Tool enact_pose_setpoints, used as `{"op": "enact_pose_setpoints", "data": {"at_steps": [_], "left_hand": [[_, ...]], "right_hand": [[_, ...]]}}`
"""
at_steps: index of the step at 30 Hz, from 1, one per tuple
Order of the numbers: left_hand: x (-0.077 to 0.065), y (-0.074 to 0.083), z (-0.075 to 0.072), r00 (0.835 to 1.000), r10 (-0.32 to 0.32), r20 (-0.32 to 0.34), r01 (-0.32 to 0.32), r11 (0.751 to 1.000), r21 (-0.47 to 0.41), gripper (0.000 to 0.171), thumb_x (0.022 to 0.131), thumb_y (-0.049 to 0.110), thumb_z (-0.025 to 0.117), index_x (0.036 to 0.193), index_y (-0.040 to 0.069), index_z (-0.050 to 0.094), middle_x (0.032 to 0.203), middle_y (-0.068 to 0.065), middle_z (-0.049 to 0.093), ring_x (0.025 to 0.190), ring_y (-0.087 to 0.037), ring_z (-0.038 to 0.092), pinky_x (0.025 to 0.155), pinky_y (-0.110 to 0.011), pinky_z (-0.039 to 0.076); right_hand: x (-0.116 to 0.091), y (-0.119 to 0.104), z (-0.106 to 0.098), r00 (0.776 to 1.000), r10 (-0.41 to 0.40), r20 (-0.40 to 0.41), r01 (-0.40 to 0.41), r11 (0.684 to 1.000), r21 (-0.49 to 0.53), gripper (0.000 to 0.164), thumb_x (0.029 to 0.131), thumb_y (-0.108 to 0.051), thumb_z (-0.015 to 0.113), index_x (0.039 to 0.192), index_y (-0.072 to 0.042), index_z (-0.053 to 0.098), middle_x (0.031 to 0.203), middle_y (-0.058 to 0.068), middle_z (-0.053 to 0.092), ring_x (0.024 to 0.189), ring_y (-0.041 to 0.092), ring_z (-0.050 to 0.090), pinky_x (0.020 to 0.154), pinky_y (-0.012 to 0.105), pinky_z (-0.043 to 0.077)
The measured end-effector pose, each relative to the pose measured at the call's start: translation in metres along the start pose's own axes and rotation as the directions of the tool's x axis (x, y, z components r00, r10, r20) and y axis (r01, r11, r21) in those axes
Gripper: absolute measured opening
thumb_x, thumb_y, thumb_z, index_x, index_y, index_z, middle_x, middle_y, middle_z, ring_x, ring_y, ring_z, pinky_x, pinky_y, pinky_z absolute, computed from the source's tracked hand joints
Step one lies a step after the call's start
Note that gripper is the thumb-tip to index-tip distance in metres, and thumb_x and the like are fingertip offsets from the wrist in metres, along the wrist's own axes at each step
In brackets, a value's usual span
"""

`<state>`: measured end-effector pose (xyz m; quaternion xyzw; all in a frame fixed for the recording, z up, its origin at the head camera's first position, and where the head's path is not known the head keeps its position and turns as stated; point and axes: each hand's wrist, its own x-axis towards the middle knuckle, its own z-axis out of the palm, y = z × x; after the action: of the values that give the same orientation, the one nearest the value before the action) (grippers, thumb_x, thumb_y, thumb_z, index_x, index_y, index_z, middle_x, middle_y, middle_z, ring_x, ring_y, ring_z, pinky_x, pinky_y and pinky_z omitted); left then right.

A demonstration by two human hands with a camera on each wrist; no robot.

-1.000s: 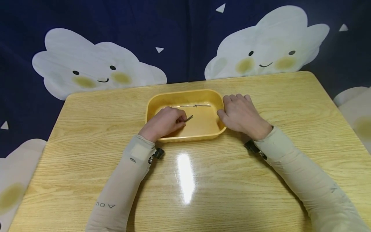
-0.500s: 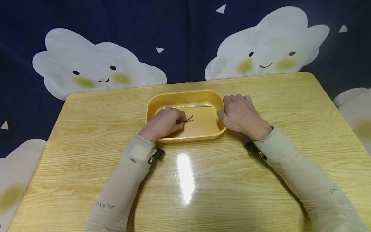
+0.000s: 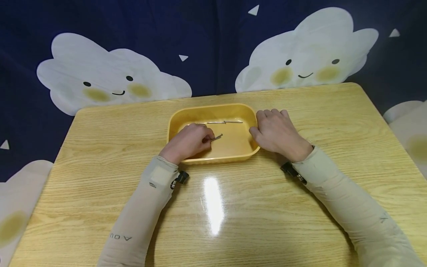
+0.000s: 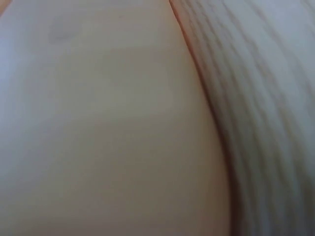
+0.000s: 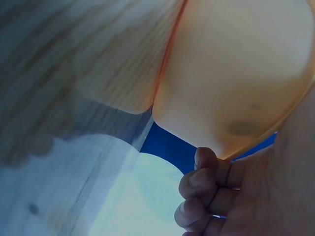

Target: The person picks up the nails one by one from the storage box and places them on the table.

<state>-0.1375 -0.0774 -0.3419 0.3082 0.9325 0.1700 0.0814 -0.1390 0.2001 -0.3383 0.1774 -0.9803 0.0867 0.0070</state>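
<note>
A yellow plastic tub [image 3: 230,149] stands on the wooden table, shown close up as a pale wall [image 4: 113,123] in the left wrist view. Inside it, my left hand [image 3: 191,140] pinches a couple of thin metal nails [image 3: 217,137] between thumb and fingers, their ends pointing right. Its palm side is hidden from the head view. My right hand [image 3: 276,131] grips the tub's right rim, thumb inside and fingers over the outside. In the right wrist view, curled fingers [image 5: 199,182] meet the tub's edge. Several more nails [image 3: 232,121] lie along the tub's back wall.
The table [image 3: 133,126] reaches out on both sides of the tub, with a bright light reflection on its near part. Behind its far edge hangs a dark blue cloth [image 3: 213,44] printed with white clouds.
The nails in my left fingers spread apart half a second ago and lie close together again now. My right hand keeps its hold on the rim; the tub stays put.
</note>
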Motion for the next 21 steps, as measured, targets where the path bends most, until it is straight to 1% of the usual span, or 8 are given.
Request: {"op": "enact_pose_setpoints", "data": {"at_steps": [4,7,11,14,21], "left_hand": [[-0.0005,-0.0003,-0.0003,1.000,0.010,-0.003,-0.010,1.000,-0.005,0.019,0.090,0.004,0.062,0.102,0.008,0.077,0.086,-0.002,0.070,0.080,-0.016,0.056,0.076,-0.030,0.049],[-0.0009,-0.0005,0.0000,1.000,0.016,-0.017,-0.016,1.000,-0.011,0.019,0.089,0.003,0.062,0.102,0.007,0.077,0.090,-0.003,0.073,0.083,-0.016,0.061,0.079,-0.031,0.054],[-0.0010,-0.0004,0.0002,0.999,0.018,-0.037,-0.019,1.000,-0.010,0.017,0.089,0.004,0.063,0.100,0.006,0.076,0.091,-0.004,0.073,0.084,-0.017,0.063,0.079,-0.032,0.055],[-0.0010,0.0001,-0.0002,0.999,0.012,-0.043,-0.012,1.000,-0.008,0.017,0.089,0.004,0.063,0.100,0.007,0.075,0.090,-0.004,0.072,0.082,-0.018,0.061,0.076,-0.032,0.054],[-0.0008,-0.0001,0.0010,0.998,-0.013,-0.058,0.012,1.000,-0.018,0.017,0.089,0.006,0.063,0.102,0.007,0.074,0.093,-0.004,0.070,0.083,-0.018,0.062,0.077,-0.032,0.054]], "right_hand": [[0.0001,-0.0005,-0.0008,1.000,0.003,0.007,-0.003,1.000,0.001,0.029,0.099,-0.030,0.044,0.089,-0.005,0.053,0.081,0.012,0.054,0.078,0.034,0.050,0.072,0.041,0.032],[0.0003,-0.0007,-0.0013,1.000,0.005,0.011,-0.005,1.000,0.003,0.029,0.099,-0.031,0.044,0.089,-0.004,0.053,0.082,0.012,0.055,0.079,0.034,0.050,0.073,0.040,0.032],[0.0006,-0.0004,-0.0015,1.000,0.005,0.014,-0.005,1.000,0.008,0.029,0.099,-0.030,0.044,0.090,-0.004,0.054,0.082,0.012,0.055,0.080,0.034,0.051,0.073,0.041,0.033],[0.0006,0.0000,-0.0012,1.000,0.006,0.015,-0.006,1.000,0.011,0.029,0.099,-0.030,0.044,0.090,-0.004,0.054,0.083,0.012,0.056,0.080,0.034,0.051,0.074,0.041,0.033],[0.0006,0.0003,-0.0003,1.000,0.002,0.018,-0.003,1.000,0.011,0.030,0.099,-0.030,0.044,0.091,-0.004,0.054,0.083,0.013,0.056,0.080,0.034,0.051,0.073,0.041,0.033]]}}
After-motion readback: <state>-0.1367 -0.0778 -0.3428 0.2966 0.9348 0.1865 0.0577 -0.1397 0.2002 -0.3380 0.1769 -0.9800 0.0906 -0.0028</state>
